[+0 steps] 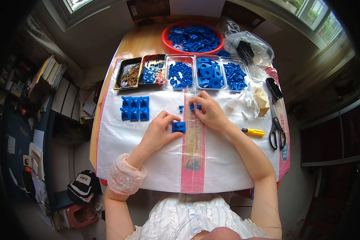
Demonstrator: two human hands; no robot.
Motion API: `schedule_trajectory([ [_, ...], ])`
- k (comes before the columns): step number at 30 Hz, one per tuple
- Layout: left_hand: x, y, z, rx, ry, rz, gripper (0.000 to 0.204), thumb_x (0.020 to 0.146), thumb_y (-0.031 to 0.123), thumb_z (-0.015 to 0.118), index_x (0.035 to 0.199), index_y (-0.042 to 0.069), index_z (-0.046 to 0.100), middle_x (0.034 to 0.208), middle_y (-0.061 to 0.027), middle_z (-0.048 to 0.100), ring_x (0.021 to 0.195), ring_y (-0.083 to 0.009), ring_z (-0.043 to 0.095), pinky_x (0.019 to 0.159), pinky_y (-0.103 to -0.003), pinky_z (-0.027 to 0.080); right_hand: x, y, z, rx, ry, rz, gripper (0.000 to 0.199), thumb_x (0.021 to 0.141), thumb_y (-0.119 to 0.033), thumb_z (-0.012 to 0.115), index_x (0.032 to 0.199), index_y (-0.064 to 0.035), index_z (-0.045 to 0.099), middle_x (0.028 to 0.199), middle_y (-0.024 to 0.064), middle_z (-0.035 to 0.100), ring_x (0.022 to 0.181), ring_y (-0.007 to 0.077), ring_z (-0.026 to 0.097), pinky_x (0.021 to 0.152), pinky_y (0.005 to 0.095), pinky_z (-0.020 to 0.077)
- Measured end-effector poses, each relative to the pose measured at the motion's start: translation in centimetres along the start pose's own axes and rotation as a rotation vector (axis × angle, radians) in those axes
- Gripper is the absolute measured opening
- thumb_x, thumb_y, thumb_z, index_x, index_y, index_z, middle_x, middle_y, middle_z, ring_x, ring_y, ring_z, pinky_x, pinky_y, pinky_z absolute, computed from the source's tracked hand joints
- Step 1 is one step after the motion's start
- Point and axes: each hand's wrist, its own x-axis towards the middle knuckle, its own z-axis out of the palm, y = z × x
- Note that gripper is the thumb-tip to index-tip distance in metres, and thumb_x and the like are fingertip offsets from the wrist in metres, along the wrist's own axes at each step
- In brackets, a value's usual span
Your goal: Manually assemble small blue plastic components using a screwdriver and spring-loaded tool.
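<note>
In the head view, the left hand (162, 130) pinches a blue block (179, 127) between thumb and forefinger, over the sheet's (156, 172) middle stripe. Just beyond it, the right hand (206, 111) has its fingertips bunched at a small blue part (193, 108); whether they grip it, I cannot tell. Dark printed characters run along the sheet's pink right border, above a round blue printed badge; the middle stripe carries faded yellowish print, too blurred to read. The backpack (84, 186), on the left, bears light lettering. The cutter (255, 132) lies near the scissors (276, 130).
</note>
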Motion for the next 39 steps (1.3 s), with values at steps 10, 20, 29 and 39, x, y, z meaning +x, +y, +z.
schedule_trajectory([
  [10, 0.2, 0.0, 0.0, -0.018, 0.027, 0.007, 0.049, 0.074, 0.01, 0.09, 0.119, 0.005, 0.071, 0.098, -0.0056, 0.059, 0.079, -0.016, 0.057, 0.076, -0.031, 0.052, 0.0, 0.8, 0.2, 0.022, 0.037, -0.042, 0.03, 0.09, -0.002, 0.065, 0.119, -0.0073, 0.067, 0.106, 0.0095, 0.058, 0.083, 0.0225, 0.063, 0.073, 0.0332, 0.0538],
  [20, 0.0, 0.4, 0.0, -0.036, 0.024, -0.006, 0.053, 0.073, 0.009, 0.091, 0.122, 0.006, 0.07, 0.099, -0.0045, 0.057, 0.082, -0.0153, 0.055, 0.078, -0.03, 0.051, -0.1, 0.4, 0.0, 0.066, 0.007, -0.003, 0.031, 0.091, -0.001, 0.065, 0.121, -0.0068, 0.067, 0.106, 0.0087, 0.056, 0.079, 0.0189, 0.059, 0.071, 0.0296, 0.0515],
  [29, 0.1, -0.2, -0.1, -0.044, 0.006, -0.01, 0.051, 0.075, 0.013, 0.091, 0.12, 0.005, 0.07, 0.103, -0.0058, 0.059, 0.082, -0.0172, 0.057, 0.079, -0.032, 0.052, -0.2, -1.5, -1.7, 0.028, -0.032, 0.048, 0.032, 0.091, 0.002, 0.065, 0.122, -0.0038, 0.065, 0.11, 0.0118, 0.056, 0.083, 0.0219, 0.063, 0.075, 0.0338, 0.0535],
  [39, 0.0, -0.5, -0.1, -0.062, 0.01, -0.011, 0.05, 0.074, 0.01, 0.091, 0.119, 0.006, 0.071, 0.102, -0.0052, 0.058, 0.083, -0.0166, 0.056, 0.079, -0.032, 0.051, -0.5, -7.7, -4.6, -0.049, -0.037, -0.031, 0.026, 0.092, 0.0, 0.067, 0.118, -0.0009, 0.066, 0.106, 0.0124, 0.06, 0.084, 0.0261, 0.068, 0.078, 0.0386, 0.0553],
])
